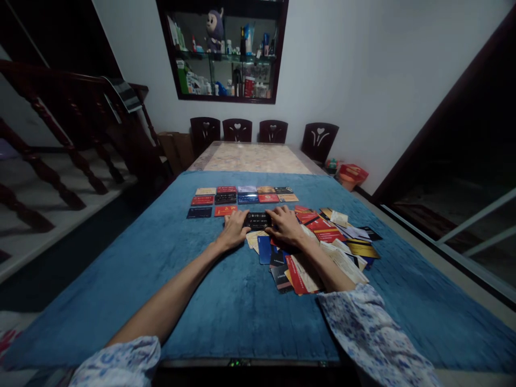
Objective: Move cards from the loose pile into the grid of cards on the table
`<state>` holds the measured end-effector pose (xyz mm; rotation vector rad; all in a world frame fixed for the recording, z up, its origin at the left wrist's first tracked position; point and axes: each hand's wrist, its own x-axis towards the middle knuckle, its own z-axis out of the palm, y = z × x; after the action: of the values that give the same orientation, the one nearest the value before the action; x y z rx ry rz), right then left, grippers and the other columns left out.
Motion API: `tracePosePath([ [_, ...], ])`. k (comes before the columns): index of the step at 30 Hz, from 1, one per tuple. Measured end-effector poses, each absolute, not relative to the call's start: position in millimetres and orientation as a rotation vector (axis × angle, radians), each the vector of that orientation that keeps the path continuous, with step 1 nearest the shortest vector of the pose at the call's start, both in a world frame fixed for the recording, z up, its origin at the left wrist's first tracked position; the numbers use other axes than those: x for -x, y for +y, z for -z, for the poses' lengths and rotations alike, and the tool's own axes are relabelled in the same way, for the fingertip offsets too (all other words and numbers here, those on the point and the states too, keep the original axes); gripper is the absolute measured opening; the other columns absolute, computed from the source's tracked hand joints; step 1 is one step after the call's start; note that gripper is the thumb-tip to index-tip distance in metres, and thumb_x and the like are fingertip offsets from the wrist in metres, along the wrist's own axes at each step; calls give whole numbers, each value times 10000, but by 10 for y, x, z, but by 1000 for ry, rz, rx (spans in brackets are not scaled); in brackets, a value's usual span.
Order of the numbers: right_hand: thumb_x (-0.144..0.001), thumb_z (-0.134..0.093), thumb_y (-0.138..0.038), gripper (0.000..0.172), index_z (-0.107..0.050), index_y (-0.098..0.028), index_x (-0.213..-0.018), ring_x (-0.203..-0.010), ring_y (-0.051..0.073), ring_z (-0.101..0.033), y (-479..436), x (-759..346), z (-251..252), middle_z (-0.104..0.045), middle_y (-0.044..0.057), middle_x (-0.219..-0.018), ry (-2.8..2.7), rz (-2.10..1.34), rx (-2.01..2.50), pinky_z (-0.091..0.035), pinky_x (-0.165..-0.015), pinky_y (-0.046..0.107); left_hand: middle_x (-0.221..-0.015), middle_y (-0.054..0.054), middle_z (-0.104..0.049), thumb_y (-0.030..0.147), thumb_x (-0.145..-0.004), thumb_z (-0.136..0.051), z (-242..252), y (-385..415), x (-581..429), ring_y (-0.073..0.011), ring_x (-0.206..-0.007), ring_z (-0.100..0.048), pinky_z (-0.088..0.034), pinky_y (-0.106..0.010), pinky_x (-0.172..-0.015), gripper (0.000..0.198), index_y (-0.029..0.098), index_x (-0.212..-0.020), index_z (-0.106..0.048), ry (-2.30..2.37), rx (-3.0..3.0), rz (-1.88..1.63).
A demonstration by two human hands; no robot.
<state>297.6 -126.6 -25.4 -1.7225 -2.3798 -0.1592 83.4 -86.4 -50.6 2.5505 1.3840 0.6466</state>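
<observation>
A black card (258,220) with pale lettering is held level between my two hands, just above or on the blue cloth; I cannot tell whether it touches. My left hand (233,231) grips its left end with thumb and fingers. At the other end, my right hand (287,226) pinches the card, partly over the loose pile of cards (328,231). Beyond my hands lie rows of cards, among them a cream card (205,191) and a blue card (247,199). In the nearest row are a dark navy card (199,213) and an orange-red card (224,210), partly beside my left fingers.
A blue cloth (133,269) covers the near part of the table, whose patterned top (253,157) shows at the far end. Several dark chairs (237,130) stand beyond it. A wooden railing (60,129) is on the left, and a red bag (353,172) on the right.
</observation>
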Motion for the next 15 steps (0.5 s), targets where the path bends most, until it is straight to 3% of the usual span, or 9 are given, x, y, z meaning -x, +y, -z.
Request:
tracePosePath([
  [15, -886, -580, -462, 491, -581, -190, -1295, -1171, 325, -451, -1155, -2945, 137, -616, 152, -1255, -2477, 63, 1790, -404, -855, 402, -1241, -130, -581, 193, -845, -618, 470, -763, -738, -324, -1227, -480, -357, -497, -1028, 500, 184, -1338, -536, 1339, -2541, -565],
])
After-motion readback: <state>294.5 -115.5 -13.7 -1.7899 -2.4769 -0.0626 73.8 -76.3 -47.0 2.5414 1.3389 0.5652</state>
